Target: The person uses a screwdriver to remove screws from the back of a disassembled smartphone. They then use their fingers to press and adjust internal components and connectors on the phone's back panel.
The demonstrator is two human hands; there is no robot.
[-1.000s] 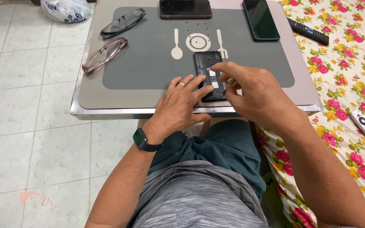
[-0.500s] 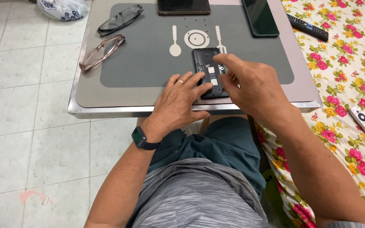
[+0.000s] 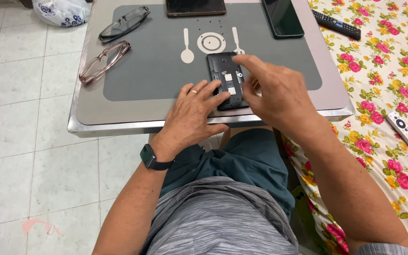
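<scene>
Both hands on opened phone (image 3: 226,78), back cover already off. Left hand (image 3: 195,111) flat, pinning near edge; right hand (image 3: 272,92) fingertips poking slots, gripping nothing.

Two pairs of glasses at far left of grey placemat (image 3: 142,75): dark-framed pair (image 3: 123,22) above, brown-framed pair (image 3: 104,62) below, partly off the mat. Dark tablet (image 3: 195,6) at top edge; black phone (image 3: 282,18) face up, top right. White plastic bag (image 3: 61,10) on tiled floor. Black remote (image 3: 337,23) and white remote (image 3: 407,132) on floral cloth (image 3: 383,85).
</scene>
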